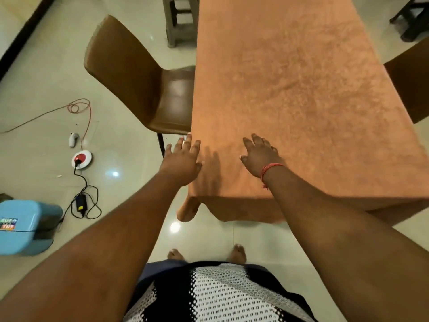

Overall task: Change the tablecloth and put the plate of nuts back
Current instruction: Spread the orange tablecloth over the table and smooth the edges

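An orange-brown tablecloth (301, 89) is seen laid over the whole visible top of the counter, with its near edge hanging down over the near end and a loose fold drooping at the near-left corner. The cloth is judged to be largely in place, though whether it is the fresh cloth or the one to be removed cannot be determined from this view. Faint creases and mottling are noted across its surface, so some smoothing appears outstanding. The left hand (183, 156) is held with fingers spread and straight over the near-left edge of the cloth; nothing is gripped by it. The right hand (261, 154) is likewise spread, palm down, at or just above the cloth near the near end; contact cannot be confirmed, although shadows fall close beneath both hands. The plate of nuts is not found anywhere in view, and its return to the counter is therefore judged not yet done. A brown chair (139, 84) is tucked against the left side of the counter, and a second one is cut off at the right edge. A blue bin (25, 226), a cable and a small adapter lie on the floor at the left. The far end of the counter is cut off by the top of the frame, and the far area is blurred.
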The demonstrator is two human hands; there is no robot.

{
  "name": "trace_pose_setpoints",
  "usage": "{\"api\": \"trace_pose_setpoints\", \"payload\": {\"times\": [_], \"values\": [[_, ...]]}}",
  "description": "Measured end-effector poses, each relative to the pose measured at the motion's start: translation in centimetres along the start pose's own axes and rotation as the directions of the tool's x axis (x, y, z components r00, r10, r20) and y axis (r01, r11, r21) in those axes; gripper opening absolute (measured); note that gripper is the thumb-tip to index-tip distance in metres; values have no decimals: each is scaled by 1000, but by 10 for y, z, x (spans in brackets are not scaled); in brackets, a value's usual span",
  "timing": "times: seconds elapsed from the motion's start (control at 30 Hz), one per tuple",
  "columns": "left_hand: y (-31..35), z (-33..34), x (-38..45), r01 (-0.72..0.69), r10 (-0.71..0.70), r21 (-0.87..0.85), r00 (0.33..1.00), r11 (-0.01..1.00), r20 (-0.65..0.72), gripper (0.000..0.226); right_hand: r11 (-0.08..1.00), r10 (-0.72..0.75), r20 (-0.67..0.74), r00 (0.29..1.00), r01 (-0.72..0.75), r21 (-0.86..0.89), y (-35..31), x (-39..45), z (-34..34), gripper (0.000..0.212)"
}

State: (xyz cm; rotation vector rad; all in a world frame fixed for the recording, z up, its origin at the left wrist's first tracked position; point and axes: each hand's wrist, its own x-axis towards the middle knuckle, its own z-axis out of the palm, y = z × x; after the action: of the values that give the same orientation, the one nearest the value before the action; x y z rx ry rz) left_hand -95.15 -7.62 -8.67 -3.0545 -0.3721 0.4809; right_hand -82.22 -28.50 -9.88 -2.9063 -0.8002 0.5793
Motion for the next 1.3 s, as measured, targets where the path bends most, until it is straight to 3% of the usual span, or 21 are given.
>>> {"api": "trace_pose_setpoints", "payload": {"times": [0.3,0.6,0.77,1.1,1.3], "values": [[-104,-5,-16,52,-61,-73,991,996,-121,72,995,-95,10,995,95,-38,-131,21,-13,66],[-328,9,-55,194,-204,-85,968,977,-146,77,971,-237,-56,970,238,21,-376,55,-5,64],[-424,-2,-59,224,-229,-58,967,973,-111,78,956,-294,-46,955,293,-15,-478,85,-4,64],[-544,-29,65,235,-245,-94,964,967,-109,77,926,-376,-115,919,375,-35,-575,247,-23,62],[-628,-53,169,318,-326,-119,944,941,-59,77,889,-458,-69,886,455,-57,-622,380,-61,62]]}}
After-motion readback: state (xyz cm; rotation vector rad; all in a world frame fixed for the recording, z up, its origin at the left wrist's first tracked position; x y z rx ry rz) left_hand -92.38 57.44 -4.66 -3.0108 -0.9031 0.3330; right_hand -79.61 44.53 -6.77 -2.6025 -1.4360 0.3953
